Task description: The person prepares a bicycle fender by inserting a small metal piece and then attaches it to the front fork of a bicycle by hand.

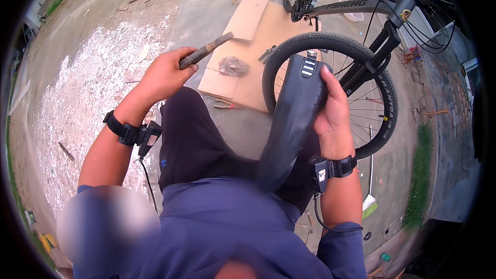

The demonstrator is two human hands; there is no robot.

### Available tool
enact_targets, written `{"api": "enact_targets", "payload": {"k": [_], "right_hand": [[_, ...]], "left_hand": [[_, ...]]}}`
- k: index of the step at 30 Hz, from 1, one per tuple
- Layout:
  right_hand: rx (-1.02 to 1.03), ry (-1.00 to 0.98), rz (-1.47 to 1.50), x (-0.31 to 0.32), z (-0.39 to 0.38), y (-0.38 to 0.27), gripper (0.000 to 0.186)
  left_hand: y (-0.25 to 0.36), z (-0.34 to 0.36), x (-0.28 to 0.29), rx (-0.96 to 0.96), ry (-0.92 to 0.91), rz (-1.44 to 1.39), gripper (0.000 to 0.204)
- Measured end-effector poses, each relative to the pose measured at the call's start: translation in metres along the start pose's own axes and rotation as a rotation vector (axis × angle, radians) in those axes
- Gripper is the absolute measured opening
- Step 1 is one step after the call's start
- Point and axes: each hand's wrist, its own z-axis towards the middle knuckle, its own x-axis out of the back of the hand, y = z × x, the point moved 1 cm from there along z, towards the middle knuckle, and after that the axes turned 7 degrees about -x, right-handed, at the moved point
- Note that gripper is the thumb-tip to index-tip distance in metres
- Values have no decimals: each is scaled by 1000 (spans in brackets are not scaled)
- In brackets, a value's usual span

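Observation:
In my left hand, closed around its lower end, is a worn brown-grey stick-like bar; its exact kind I cannot make out. It points up and to the right, over the cardboard. My right hand grips a black bicycle mudguard by its right edge, thumb near the slotted end. That slotted end is up, close to the bicycle's front tyre; whether they touch I cannot tell. The mudguard's blurred lower end hangs over my lap. Behind it stands the grey bicycle.
Flattened cardboard lies on the concrete ahead, bearing a clear plastic bag. Pliers with red-orange handles lie at its near edge. A dark green-handled tool is beside the wheel. White flaky debris covers the ground at left.

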Motion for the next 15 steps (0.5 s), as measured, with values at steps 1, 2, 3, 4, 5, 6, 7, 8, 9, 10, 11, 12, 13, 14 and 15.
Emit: {"api": "enact_targets", "payload": {"k": [1, 2, 3, 4, 5, 6, 7, 8, 9, 10, 11, 12, 13, 14, 15], "right_hand": [[-6, 43, 8, 5, 7, 1, 32], [-29, 60, 19, 10, 19, 6, 32], [-51, 78, 29, 14, 31, 11, 31], [-71, 97, 38, 19, 44, 15, 31], [-90, 133, 42, 23, 57, 22, 32], [-108, 171, 45, 28, 72, 29, 32], [-125, 210, 49, 33, 87, 35, 32], [-143, 221, 74, 45, 103, 45, 34], [-168, 233, 83, 55, 119, 57, 34], [-195, 246, 92, 64, 134, 70, 35], [-216, 266, 98, 72, 146, 81, 35], [-243, 308, 95, 84, 158, 99, 35], [-280, 331, 92, 94, 171, 115, 35], [-315, 362, 91, 104, 181, 128, 35], [-352, 381, 98, 115, 191, 144, 35]], "left_hand": [[-13, 4, 6, 24, -8, 63, 37], [-23, 9, 15, 95, -83, 152, 36], [-41, 13, 18, 116, -103, 227, 36], [-59, 19, 19, 129, -130, 264, 37], [-78, 23, 18, 144, -161, 302, 38], [-96, 29, 15, 182, -202, 323, 39], [-114, 36, 10, 218, -246, 344, 39], [-134, 45, 3, 248, -288, 362, 40], [-156, 53, -8, 266, -340, 404, 44], [-178, 60, -19, 269, -383, 443, 44], [-199, 70, -32, 265, -430, 475, 45], [-218, 80, -49, 270, -475, 477, 45], [-232, 90, -66, 324, -519, 487, 44], [-244, 102, -85, 284, -540, 502, 43], [-257, 110, -102, 249, -555, 527, 41]]}}
